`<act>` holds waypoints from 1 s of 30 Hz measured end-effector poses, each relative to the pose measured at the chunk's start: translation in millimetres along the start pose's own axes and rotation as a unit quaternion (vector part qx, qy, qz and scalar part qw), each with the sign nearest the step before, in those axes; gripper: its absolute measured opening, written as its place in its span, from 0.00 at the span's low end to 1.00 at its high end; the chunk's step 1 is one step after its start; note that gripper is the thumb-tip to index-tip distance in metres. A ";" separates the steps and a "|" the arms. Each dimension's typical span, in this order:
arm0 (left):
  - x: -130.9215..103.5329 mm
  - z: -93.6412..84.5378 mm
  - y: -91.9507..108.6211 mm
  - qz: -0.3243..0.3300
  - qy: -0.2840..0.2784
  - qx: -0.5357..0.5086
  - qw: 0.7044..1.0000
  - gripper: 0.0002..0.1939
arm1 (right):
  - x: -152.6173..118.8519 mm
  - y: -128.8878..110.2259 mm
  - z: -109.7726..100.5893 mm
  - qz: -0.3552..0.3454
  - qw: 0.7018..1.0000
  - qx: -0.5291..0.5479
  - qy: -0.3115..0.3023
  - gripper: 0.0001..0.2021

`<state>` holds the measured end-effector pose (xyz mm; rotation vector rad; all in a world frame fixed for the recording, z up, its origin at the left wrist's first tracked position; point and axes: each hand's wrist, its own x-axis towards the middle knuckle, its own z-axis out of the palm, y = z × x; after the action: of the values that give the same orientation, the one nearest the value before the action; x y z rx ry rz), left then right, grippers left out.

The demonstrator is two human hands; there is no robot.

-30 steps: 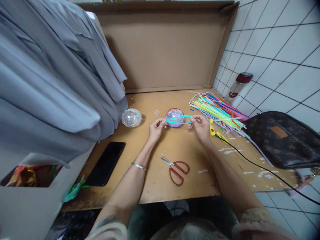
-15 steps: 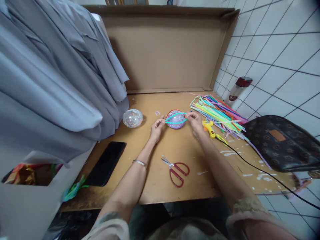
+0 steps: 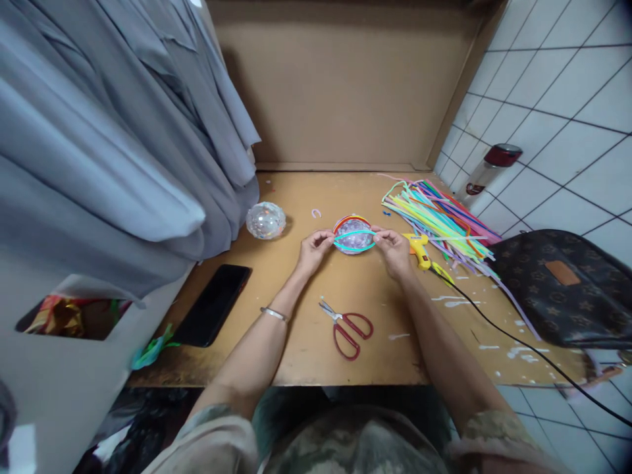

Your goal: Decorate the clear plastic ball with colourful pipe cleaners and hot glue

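Between my hands a turquoise pipe cleaner (image 3: pixel 354 249) is bent into a pointed oval loop. My left hand (image 3: pixel 316 251) pinches its left end, and my right hand (image 3: pixel 392 250) pinches the right end. Directly behind the loop sits a purplish clear ball (image 3: pixel 351 238) with red and yellow strips (image 3: pixel 352 218) arched over its far side. Whether the loop touches the ball, I cannot tell. Nearer to me lie red-handled scissors (image 3: pixel 345 327), blades partly apart. Just right of my right hand is a yellow glue gun (image 3: pixel 421 251).
A second clear ball (image 3: pixel 266 220) stands left, near a small pink curl (image 3: pixel 316 213). Colourful pipe cleaners (image 3: pixel 439 220) are heaped at right beside a dark bag (image 3: pixel 563 289) and a bottle (image 3: pixel 488 174). A phone (image 3: pixel 214 306) lies left. The glue gun's cord (image 3: pixel 513 336) crosses the right side.
The view has tilted down and shifted a little. The turquoise loop now sits lower over the ball's near side, and more of the red and yellow strips shows behind it.
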<state>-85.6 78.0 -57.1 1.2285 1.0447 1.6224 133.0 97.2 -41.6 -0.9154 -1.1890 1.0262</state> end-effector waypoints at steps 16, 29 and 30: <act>-2.2 -4.7 3.7 -0.110 0.023 -0.094 0.989 0.29 | -9.5 8.8 0.7 -0.053 0.998 -0.041 0.000 0.10; 0.7 -5.1 1.0 -0.075 0.006 -0.067 0.995 0.27 | -8.2 9.7 0.7 -0.014 1.000 -0.021 0.002 0.13; 0.8 -5.5 0.8 -0.071 0.007 -0.059 0.996 0.26 | -8.5 9.5 1.4 -0.007 1.000 -0.016 0.002 0.13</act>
<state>-91.2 77.8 -57.1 1.0431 1.0076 1.5609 129.7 91.8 -52.8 -0.9319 -1.2096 0.9972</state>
